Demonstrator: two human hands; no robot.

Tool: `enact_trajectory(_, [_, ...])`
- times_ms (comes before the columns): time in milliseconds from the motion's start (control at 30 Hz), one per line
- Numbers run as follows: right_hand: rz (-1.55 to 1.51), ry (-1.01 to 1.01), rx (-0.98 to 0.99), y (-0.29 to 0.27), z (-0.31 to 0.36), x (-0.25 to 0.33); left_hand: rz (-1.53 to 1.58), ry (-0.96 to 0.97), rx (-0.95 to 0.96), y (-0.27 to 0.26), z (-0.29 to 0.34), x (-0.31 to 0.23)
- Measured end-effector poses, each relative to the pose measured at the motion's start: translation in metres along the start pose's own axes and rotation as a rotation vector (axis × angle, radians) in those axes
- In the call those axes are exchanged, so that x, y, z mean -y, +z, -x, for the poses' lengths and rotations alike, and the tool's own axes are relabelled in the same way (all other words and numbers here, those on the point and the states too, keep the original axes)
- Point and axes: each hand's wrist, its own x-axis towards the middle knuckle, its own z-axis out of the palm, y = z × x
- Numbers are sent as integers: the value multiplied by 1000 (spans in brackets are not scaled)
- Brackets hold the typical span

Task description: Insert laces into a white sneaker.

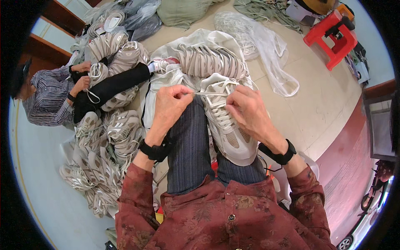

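Note:
A beige and white sneaker upper (232, 133) rests across my right thigh, its toe toward me and its opening away. White shoelace (223, 118) zigzags through its eyelets. My left hand (173, 103) is closed in a pinch left of the shoe's collar, with a lace end (199, 94) stretched from its fingertips across to the shoe. On the shoe's right side my right hand (249, 109) is closed, its fingers curled on a lace near the upper eyelets. The palm side of that hand is hidden.
A row of beige shoe uppers (210, 62) lies on white sheeting just ahead. More shoes (96, 166) are heaped at left. Another person (50, 98) sits there, handling a shoe. A clear plastic bag (278, 75) and a red stool (333, 41) are at far right.

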Motion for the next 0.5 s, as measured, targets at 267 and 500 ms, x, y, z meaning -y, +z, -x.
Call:
enact_trajectory(267, [47, 16, 35, -4, -9, 20, 80, 8, 74, -3, 4, 13])
enact_trajectory(500, [-110, 222, 30, 0, -17, 21, 82, 21, 93, -2, 4, 15])
